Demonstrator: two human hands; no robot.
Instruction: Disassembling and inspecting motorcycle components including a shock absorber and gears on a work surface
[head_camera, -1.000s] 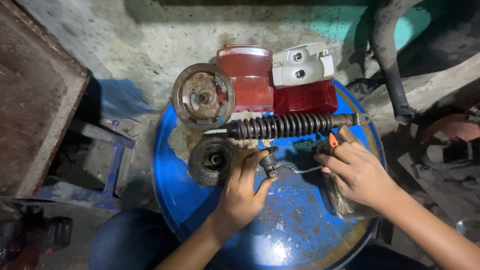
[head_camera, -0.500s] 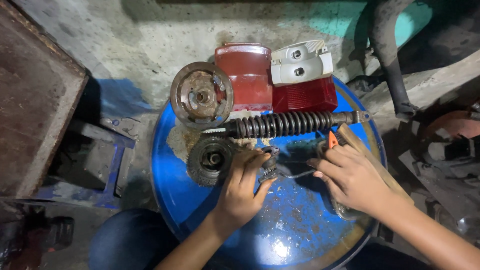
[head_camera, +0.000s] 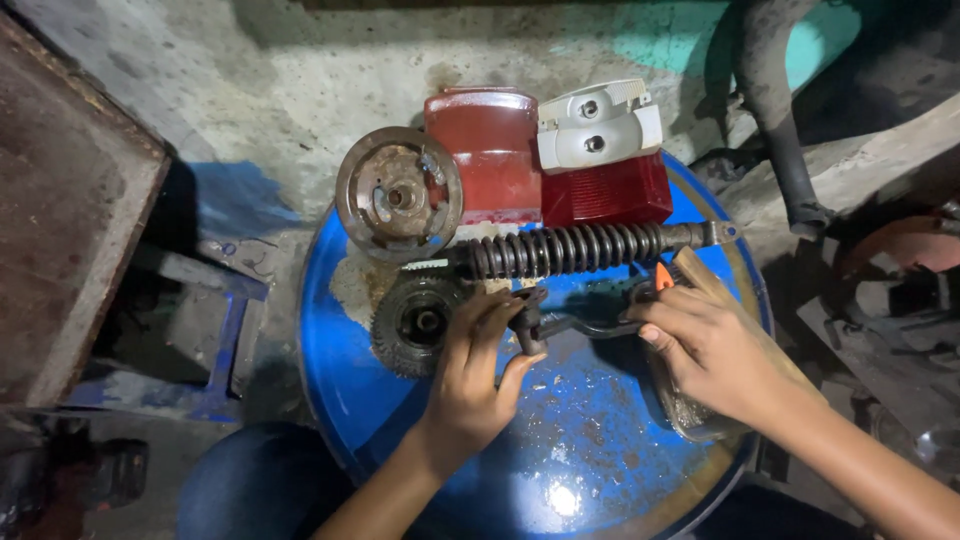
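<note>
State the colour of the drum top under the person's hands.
Blue, with rusty patches, on the drum top; the head view shows it best.

Your left hand (head_camera: 472, 378) comes up from the bottom edge on a bare forearm, wrist straight, back of the hand facing up. Its fingers (head_camera: 487, 318) curl forward and its thumb sticks out to the right, pinching closed. Your right hand (head_camera: 712, 352) reaches in from the lower right, forearm angled up and left, knuckles up, fingers bent and closed together, pointing toward your left hand, the two near each other but apart
</note>
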